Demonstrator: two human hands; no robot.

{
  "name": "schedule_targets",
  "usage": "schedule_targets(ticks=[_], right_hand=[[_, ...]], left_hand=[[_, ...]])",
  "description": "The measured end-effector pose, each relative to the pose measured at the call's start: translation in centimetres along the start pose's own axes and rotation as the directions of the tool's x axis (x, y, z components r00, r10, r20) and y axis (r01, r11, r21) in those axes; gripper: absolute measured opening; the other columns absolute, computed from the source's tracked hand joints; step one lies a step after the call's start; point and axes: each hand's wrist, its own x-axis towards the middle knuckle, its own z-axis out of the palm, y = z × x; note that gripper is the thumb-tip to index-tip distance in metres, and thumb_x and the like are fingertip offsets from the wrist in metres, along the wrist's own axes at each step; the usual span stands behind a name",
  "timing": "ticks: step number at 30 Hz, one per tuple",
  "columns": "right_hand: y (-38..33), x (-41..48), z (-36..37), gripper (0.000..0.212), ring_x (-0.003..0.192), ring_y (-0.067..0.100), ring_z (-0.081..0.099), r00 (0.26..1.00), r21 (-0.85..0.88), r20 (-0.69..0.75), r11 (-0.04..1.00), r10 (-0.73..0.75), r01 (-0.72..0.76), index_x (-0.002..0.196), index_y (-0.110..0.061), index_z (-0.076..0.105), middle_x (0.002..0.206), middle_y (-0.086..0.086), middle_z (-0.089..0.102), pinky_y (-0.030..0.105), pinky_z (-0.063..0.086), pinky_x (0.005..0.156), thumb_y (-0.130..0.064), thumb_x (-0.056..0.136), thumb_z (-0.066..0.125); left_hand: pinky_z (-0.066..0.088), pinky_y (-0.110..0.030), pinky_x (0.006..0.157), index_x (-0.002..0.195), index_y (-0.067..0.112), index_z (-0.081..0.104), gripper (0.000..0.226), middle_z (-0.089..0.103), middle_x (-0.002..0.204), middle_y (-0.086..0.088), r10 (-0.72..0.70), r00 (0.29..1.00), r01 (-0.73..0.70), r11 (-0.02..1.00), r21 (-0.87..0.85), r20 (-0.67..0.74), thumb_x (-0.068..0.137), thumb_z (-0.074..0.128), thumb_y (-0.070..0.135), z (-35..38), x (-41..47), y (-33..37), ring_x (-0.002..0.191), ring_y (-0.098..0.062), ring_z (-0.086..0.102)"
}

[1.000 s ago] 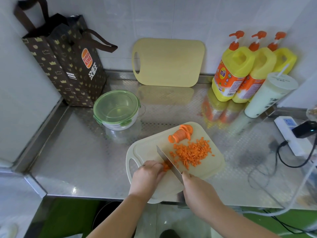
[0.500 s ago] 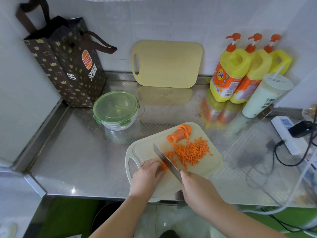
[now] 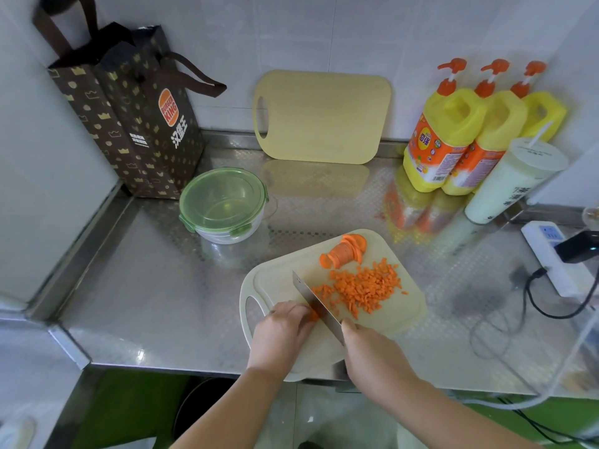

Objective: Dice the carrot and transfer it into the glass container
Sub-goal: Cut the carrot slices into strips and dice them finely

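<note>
Now | right hand (image 3: 372,354) grips knife (image 3: 316,304) | left hand (image 3: 282,332) curls over carrot (image 3: 313,315) on board (image 3: 278,283) | keep claw tucked, cuts even.

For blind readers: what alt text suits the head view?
A person's right hand grips a knife over a pale cutting board, while the left hand holds a carrot piece beside the blade. Diced carrot and slices lie on the board; a lidded glass container stands behind.
</note>
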Motion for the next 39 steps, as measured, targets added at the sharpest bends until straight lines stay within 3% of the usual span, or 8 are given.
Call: schedule_targets(ticks=[5, 12, 18, 22, 27, 30, 35, 39], right_hand=[[0.7, 0.2, -0.4, 0.008, 0.075, 0.023, 0.051, 0.996, 0.110, -0.084, 0.993, -0.032, 0.041, 0.092, -0.024, 0.032, 0.074, -0.003, 0.041, 0.031, 0.035, 0.063, -0.021, 0.100, 0.034], [0.1, -0.9, -0.3, 0.020, 0.069, 0.022, 0.043, 0.993, -0.016, -0.087, 0.996, -0.085, 0.084, 0.115, -0.014, 0.043, 0.070, -0.010, 0.028, 0.026, 0.028, 0.049, -0.009, 0.096, 0.037], [-0.3, -1.1, -0.3, 0.025, 0.070, 0.021, 0.045, 0.995, -0.040, -0.052, 0.996, -0.080, 0.078, 0.116, -0.013, 0.043, 0.097, -0.002, 0.059, 0.024, 0.025, 0.046, -0.008, 0.092, 0.045], [-0.4, -0.8, 0.0, 0.030, 0.072, 0.022, 0.044, 0.998, -0.070, -0.008, 0.996, -0.054, 0.054, 0.121, -0.011, 0.041, 0.104, 0.002, 0.059, 0.029, 0.034, 0.060, -0.007, 0.092, 0.045], [-0.4, -0.4, 0.5, 0.033, 0.074, 0.022, 0.049, 0.999, -0.061, 0.033, 0.997, -0.038, 0.040, 0.123, -0.010, 0.040, 0.108, 0.002, 0.060, 0.028, 0.029, 0.050, -0.004, 0.090, 0.045], [-0.5, -0.3, 0.9, 0.037, 0.091, 0.023, 0.062, 0.998, -0.063, 0.025, 0.997, -0.049, 0.051, 0.127, -0.010, 0.038, 0.111, 0.001, 0.059, 0.028, 0.035, 0.060, -0.005, 0.091, 0.046], [0.2, -0.2, 0.3, 0.017, 0.086, 0.022, 0.058, 1.000, 0.082, -0.026, 0.997, 0.017, -0.015, 0.113, -0.015, 0.045, 0.081, -0.005, 0.047, 0.027, 0.038, 0.062, -0.014, 0.097, 0.038], [1.5, -0.3, -0.7, 0.019, 0.098, 0.022, 0.059, 0.994, 0.155, -0.099, 0.988, 0.035, -0.019, 0.114, -0.017, 0.046, 0.102, 0.003, 0.059, 0.027, 0.035, 0.070, -0.025, 0.100, 0.036]], left_hand=[[0.053, -0.030, 0.070, 0.092, 0.024, 0.070, 0.012, 0.066, 0.094, 0.011, -0.021, 0.999, 0.018, 0.997, -0.073, -0.038, 0.081, 0.071, 0.027, -0.1, -0.3, 0.0, 0.091, -0.012, 0.060], [0.050, -0.029, 0.077, 0.099, 0.021, 0.067, 0.015, 0.063, 0.102, 0.011, -0.035, 0.999, 0.033, 0.994, -0.105, -0.020, 0.085, 0.067, 0.028, -0.4, -0.5, -0.1, 0.097, -0.010, 0.057], [0.052, -0.035, 0.074, 0.095, 0.023, 0.068, 0.012, 0.064, 0.098, 0.009, -0.060, 0.998, 0.059, 0.996, -0.067, 0.000, 0.086, 0.065, 0.030, -0.1, -0.3, -0.2, 0.097, -0.012, 0.057], [0.051, -0.034, 0.073, 0.094, 0.023, 0.069, 0.011, 0.064, 0.096, 0.009, -0.073, 0.997, 0.073, 0.995, -0.064, 0.001, 0.086, 0.065, 0.030, 0.1, -0.3, -0.1, 0.096, -0.012, 0.057], [0.050, -0.030, 0.072, 0.093, 0.026, 0.070, 0.011, 0.064, 0.095, 0.011, -0.063, 0.998, 0.062, 0.997, -0.049, -0.003, 0.087, 0.063, 0.033, 0.1, -0.1, 0.0, 0.094, -0.010, 0.057], [0.050, -0.028, 0.070, 0.093, 0.027, 0.070, 0.010, 0.064, 0.095, 0.011, -0.052, 0.999, 0.051, 0.998, -0.021, -0.009, 0.087, 0.064, 0.033, 0.0, 0.0, 0.1, 0.094, -0.010, 0.058], [0.051, -0.027, 0.052, 0.076, 0.027, 0.067, 0.010, 0.061, 0.078, 0.012, -0.011, 0.999, 0.011, 1.000, -0.012, -0.037, 0.075, 0.077, 0.025, -0.2, -0.1, 0.3, 0.077, -0.013, 0.061], [0.040, -0.016, 0.048, 0.067, 0.030, 0.062, 0.024, 0.057, 0.067, 0.014, 0.051, 0.998, -0.048, 0.997, 0.068, -0.041, 0.062, 0.086, 0.028, -0.4, 0.3, 1.4, 0.067, -0.009, 0.060]])
